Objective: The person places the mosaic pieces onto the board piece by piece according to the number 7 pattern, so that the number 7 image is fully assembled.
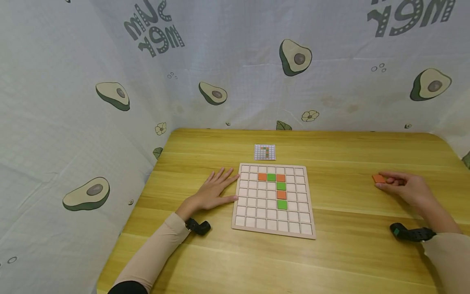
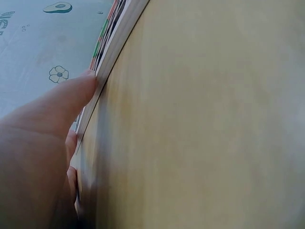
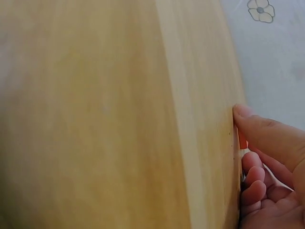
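Note:
My left hand (image 1: 210,192) lies flat with fingers spread, its thumb and a fingertip touching the left edge of a wooden grid board (image 1: 271,233). In the left wrist view the thumb (image 2: 78,93) meets the board's side (image 2: 114,52). Orange and green square tiles fill several cells, forming a short row and a column below its right end; a green tile (image 1: 282,204) is lowest. Far to the right, my right hand (image 1: 411,190) pinches an orange square tile (image 1: 378,179) between thumb and index finger, low over the table. The right wrist view shows only that tile's edge (image 3: 243,139).
A small printed card (image 1: 264,152) with a coloured grid pattern lies just behind the board. The wooden table (image 1: 349,253) extends on both sides. A patterned cloth (image 1: 242,61) hangs behind it and along the left. Both wrists wear black bands.

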A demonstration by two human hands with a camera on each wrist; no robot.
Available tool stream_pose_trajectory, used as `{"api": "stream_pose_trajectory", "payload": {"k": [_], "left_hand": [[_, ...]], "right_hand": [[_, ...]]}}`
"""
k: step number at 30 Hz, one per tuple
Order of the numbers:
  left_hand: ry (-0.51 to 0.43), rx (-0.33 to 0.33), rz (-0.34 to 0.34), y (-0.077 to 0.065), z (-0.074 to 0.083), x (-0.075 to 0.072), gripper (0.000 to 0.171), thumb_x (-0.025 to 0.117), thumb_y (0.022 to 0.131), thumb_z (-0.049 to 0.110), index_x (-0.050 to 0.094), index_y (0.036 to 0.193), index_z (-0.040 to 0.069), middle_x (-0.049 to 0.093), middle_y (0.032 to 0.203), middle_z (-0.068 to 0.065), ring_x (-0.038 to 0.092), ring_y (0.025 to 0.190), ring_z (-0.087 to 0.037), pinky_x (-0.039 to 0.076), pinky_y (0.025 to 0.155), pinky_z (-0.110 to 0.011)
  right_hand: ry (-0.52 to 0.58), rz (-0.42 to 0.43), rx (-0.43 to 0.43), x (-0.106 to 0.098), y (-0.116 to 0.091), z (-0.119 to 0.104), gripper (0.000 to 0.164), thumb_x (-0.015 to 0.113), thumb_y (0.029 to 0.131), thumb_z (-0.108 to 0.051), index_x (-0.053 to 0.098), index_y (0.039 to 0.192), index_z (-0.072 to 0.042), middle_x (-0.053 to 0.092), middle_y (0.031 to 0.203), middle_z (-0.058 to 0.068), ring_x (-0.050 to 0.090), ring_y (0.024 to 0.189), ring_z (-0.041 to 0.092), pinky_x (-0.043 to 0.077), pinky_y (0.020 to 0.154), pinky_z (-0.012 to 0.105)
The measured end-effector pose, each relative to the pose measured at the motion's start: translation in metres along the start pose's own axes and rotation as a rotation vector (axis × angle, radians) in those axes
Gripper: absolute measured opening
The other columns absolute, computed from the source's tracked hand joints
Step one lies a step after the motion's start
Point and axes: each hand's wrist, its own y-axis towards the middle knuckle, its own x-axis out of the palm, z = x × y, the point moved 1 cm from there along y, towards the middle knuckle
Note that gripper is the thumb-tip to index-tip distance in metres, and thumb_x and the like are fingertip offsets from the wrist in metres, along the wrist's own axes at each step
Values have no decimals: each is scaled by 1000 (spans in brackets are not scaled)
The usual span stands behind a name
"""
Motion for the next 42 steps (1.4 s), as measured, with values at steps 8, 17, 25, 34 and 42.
{"api": "stream_pose_trajectory", "payload": {"k": [8, 17, 25, 34, 42], "left_hand": [[-11, -3, -9, 0, -1, 0, 76, 44, 99, 62, 14, 162, 29, 3, 167, -3, -5, 152, -29, -6, 119, -49], [-12, 2, -6, 0, -1, 0, 76, 45, 100, 61, 15, 162, 29, 4, 167, -4, -5, 152, -29, -5, 119, -51], [-15, -1, -14, 0, 0, -1, 77, 45, 99, 62, 15, 162, 28, 3, 167, -4, -5, 152, -29, -6, 119, -51], [-20, -3, -13, 0, 0, -1, 77, 45, 99, 62, 16, 162, 27, 4, 167, -5, -4, 152, -30, -5, 119, -51], [-17, -4, -12, 0, 0, -1, 77, 45, 99, 61, 15, 162, 27, 4, 167, -5, -5, 152, -30, -5, 119, -51]], "right_hand": [[-24, -2, 1, -1, 2, 1, 14, 75, 91, -34, 66, 103, -37, 57, 82, -22, 49, 70, 6, 40, 59, 22], [-11, -17, -3, 1, 0, 1, 24, 73, 93, -33, 71, 110, -17, 58, 84, -23, 50, 71, 7, 44, 59, 21], [-56, -12, -19, 1, -1, -2, 44, 71, 94, -30, 66, 118, 7, 58, 84, -26, 50, 70, 5, 43, 60, 20], [-57, -19, -26, 0, 0, 0, 42, 71, 95, -29, 67, 118, 6, 58, 84, -22, 49, 70, 6, 42, 59, 20], [-66, -22, -27, -1, 3, 5, 42, 72, 94, -32, 69, 115, 4, 59, 84, -19, 49, 70, 7, 43, 59, 21]]}}
